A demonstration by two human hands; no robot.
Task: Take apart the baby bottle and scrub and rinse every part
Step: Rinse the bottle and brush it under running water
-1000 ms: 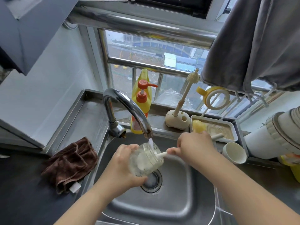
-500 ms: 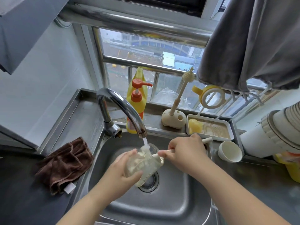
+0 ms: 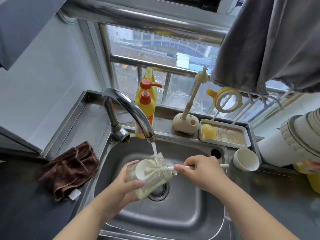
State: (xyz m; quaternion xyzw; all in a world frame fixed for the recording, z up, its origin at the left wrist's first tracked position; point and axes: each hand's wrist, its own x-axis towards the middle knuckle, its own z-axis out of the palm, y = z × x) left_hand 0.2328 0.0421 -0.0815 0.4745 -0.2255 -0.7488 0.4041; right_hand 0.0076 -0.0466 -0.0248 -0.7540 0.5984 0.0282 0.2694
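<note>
Clear, faintly milky plastic: baby bottle [image 3: 149, 177], body only, held over the drain [image 3: 158, 190] near the middle of the steel sink [image 3: 190, 213], under the stream from the tap [image 3: 129, 110]. Long axis lies near level, mouth toward the sink's right edge, base toward the left. Left hand [image 3: 121, 186] wraps the base end, thumb across the near wall; right hand [image 3: 197, 170] pinches the white handle of the bottle brush [image 3: 173, 168], whose head sits inside the bottle. Judged light, rigid, thin-walled, not fragile, but slick from water and probably soap; best gripped round the wide base half, clear of the mouth. Nearby on the worktop: brown cloth [image 3: 71, 168] by the sink's left edge, white cup [image 3: 245, 159] by the right.
</note>
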